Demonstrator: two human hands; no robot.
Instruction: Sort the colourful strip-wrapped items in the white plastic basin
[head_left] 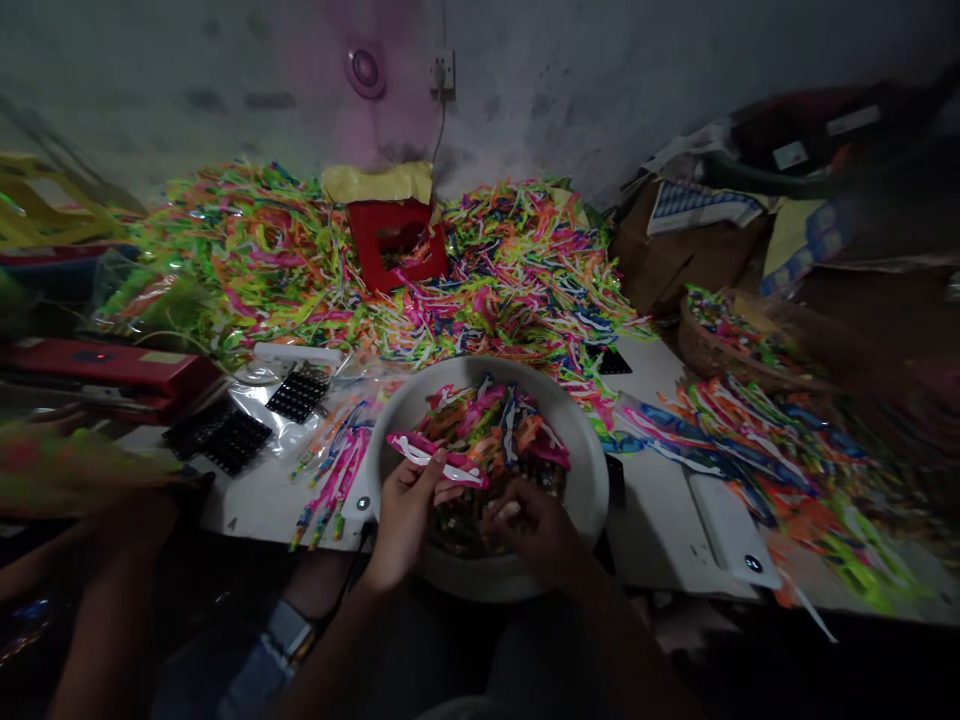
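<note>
My left hand (409, 505) holds a pink strip with a white wavy line (457, 471) between thumb and fingers, over the left part of a round white basin (589, 500). My right hand (536, 530) is inside the basin at lower right, its fingers curled together; whatever they may hold is too dark to make out. Colourful strips in orange, pink, green and blue (510, 425) fill the back of the basin. Small dark pieces (457, 528) lie in its lower part, below my hands.
Large heaps of colourful strips (277, 240) lie behind the basin around a red stool (364, 250). At left are a red device (112, 375) and black dotted sheets (229, 438). A white power bank (731, 530) is at right. Another person's arm (112, 590) reaches in at left.
</note>
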